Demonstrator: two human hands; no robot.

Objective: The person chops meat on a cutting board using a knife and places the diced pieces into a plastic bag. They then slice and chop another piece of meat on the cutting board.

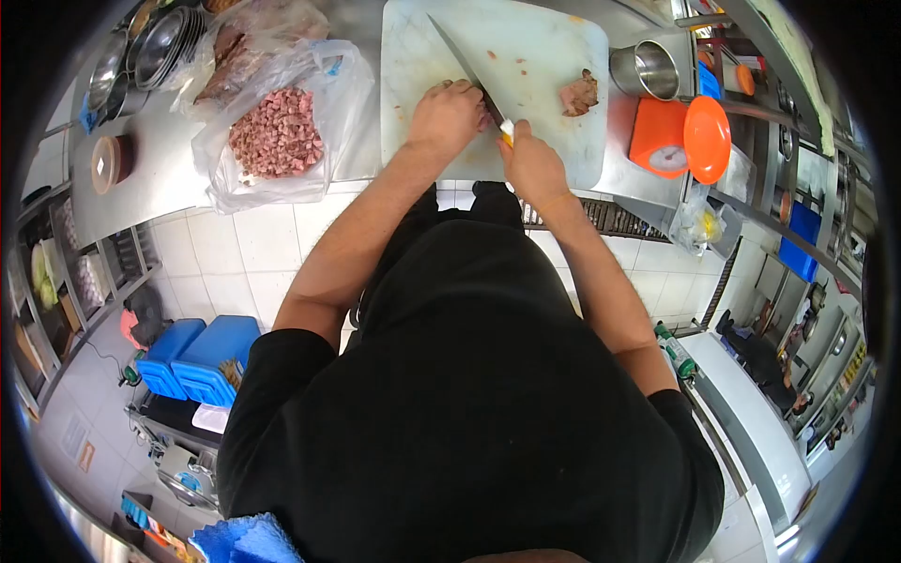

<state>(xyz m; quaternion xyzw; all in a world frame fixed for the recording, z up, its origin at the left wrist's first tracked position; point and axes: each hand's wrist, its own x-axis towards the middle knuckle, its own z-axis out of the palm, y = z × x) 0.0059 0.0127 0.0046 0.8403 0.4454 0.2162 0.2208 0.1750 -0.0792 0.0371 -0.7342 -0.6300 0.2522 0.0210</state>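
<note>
On a white cutting board, my right hand is closed around the handle of a long kitchen knife. The blade points up and to the left, passing close by the fingers of my left hand. Those fingers are curled over a piece of meat, mostly hidden under them, at the blade's side. A browned chunk of meat lies apart on the board's right side, with small scraps scattered between. Left of the board, a clear plastic bag holds diced meat.
Larger meat pieces sit in a bag behind the diced meat. Metal bowls and a lidded tub stand at left. Right of the board are a steel pot, an orange scale and an orange plate.
</note>
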